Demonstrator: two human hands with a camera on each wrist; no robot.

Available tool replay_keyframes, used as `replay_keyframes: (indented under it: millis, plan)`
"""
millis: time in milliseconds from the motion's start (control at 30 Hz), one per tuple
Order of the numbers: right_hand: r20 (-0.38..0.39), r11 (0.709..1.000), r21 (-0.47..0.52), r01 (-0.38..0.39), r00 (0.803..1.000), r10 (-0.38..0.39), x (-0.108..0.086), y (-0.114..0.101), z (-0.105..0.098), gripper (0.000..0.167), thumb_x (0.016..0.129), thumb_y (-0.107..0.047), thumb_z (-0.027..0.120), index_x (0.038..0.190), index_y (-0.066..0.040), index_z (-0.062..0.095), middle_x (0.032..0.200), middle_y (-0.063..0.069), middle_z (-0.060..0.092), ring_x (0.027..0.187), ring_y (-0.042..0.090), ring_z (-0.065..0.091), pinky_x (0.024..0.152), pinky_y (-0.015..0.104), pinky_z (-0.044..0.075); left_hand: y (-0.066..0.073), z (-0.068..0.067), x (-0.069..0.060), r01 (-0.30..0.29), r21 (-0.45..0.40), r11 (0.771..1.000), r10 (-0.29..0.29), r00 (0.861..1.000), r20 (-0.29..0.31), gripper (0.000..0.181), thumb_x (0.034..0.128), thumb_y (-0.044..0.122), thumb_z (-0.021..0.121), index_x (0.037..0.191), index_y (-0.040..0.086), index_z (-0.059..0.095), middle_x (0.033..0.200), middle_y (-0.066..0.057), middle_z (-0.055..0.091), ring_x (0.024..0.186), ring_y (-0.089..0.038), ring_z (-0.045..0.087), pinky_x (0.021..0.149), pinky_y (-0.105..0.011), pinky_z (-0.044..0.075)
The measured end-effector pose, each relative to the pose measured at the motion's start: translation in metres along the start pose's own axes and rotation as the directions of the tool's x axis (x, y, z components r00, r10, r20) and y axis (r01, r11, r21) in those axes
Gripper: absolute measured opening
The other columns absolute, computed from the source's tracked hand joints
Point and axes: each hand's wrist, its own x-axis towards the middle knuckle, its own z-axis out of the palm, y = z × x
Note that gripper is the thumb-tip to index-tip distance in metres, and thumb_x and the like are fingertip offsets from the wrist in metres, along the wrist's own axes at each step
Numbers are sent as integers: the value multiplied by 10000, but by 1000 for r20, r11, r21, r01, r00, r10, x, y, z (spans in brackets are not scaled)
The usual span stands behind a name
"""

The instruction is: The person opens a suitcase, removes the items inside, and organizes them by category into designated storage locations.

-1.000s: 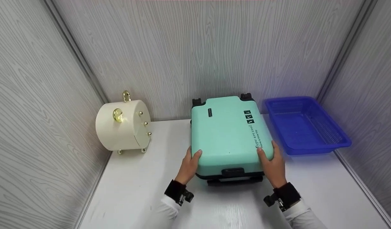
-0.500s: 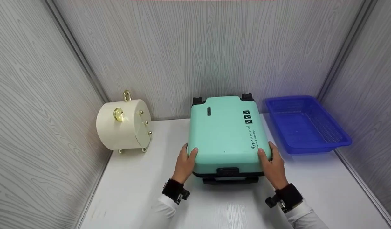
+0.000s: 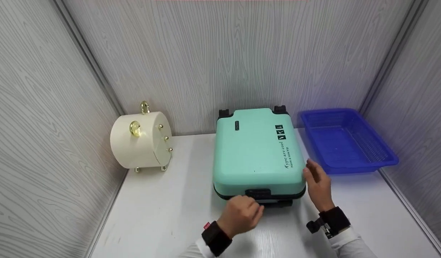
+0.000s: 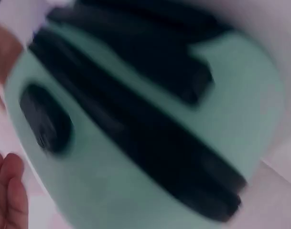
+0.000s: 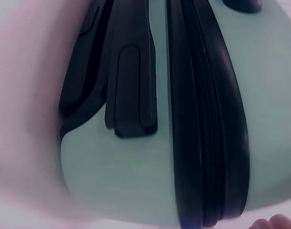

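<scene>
A mint-green suitcase [image 3: 258, 147] lies flat with its wheels toward the back wall and its black carry handle [image 3: 258, 193] facing me. My left hand [image 3: 240, 215] is in front of that handle, its fingers loosely bent and holding nothing. In the left wrist view its fingertips [image 4: 9, 191] are apart from the blurred suitcase shell. My right hand [image 3: 319, 186] is at the suitcase's front right corner, fingers relaxed, and whether it touches the shell I cannot tell. The black telescopic handle [image 5: 131, 90] and zipper band [image 5: 202, 109] show close up in the right wrist view.
A cream drum-shaped box [image 3: 140, 141] with gold knobs and feet stands at the back left. A blue plastic basket [image 3: 349, 166] sits at the back right, close to the suitcase. Grey wood-grain panels [image 3: 220, 53] enclose the white table [image 3: 152, 211] at the back and sides.
My left hand has let go of the suitcase's left front corner and moved right and nearer to me. My right hand has loosened and shifted slightly right. The suitcase has shifted slightly.
</scene>
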Motion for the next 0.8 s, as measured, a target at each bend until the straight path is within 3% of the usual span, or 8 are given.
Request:
replay_keyframes:
  millis: [100,200,267,367,533,667,800]
  plan:
    - [111,997,-46,64,992,-59,-1,1,5,804,1038,-133,743,1705,-27,307,1780,223,269,1656,392,254,1307,287,298,20,13,-7,-40,23,999,36,990,139,240,891,255,852,707,210,704,682,108,638,547,-40,543,515,-210,445]
    - [181,983,-135,124,978,-99,-1,3,8,1032,914,-127,885,1730,-73,257,1816,223,130,1684,451,109,1339,566,190,31,25,-14,-22,109,994,-8,965,263,128,914,285,832,874,172,788,799,68,716,660,-82,648,608,-238,547]
    - [194,972,-177,156,973,-121,-2,4,10,1111,853,-132,938,1730,-77,258,1815,240,95,1679,489,67,1301,670,165,34,32,-20,-6,168,986,-50,943,330,172,925,283,805,1005,131,798,887,30,748,755,-124,695,687,-271,593]
    - [180,957,-220,191,972,-152,-3,5,10,1149,813,-152,974,1725,-78,279,1806,262,117,1667,519,93,1280,707,188,35,43,-27,17,215,976,-105,909,404,270,915,265,774,1124,94,772,993,-8,750,867,-170,708,770,-310,613]
    - [149,937,-266,226,970,-192,-5,4,13,1142,799,-184,989,1712,-69,314,1783,285,191,1652,528,162,1274,703,239,34,56,-34,72,218,973,-169,868,468,268,908,249,776,1124,95,739,1033,-12,713,892,-167,684,787,-312,599]
    - [133,916,-309,255,966,-224,-9,3,19,1127,793,-237,996,1693,-39,346,1751,323,248,1624,549,229,1260,714,272,31,56,-31,100,217,971,-204,823,530,161,974,295,742,981,134,737,919,19,704,804,-145,660,708,-291,566]
    - [114,881,-374,291,957,-268,-15,0,29,1132,783,-290,1002,1668,13,365,1699,375,306,1579,580,303,1222,720,336,24,52,-28,203,170,964,-265,763,589,326,1079,367,636,826,173,703,743,46,669,661,-126,630,595,-277,518]
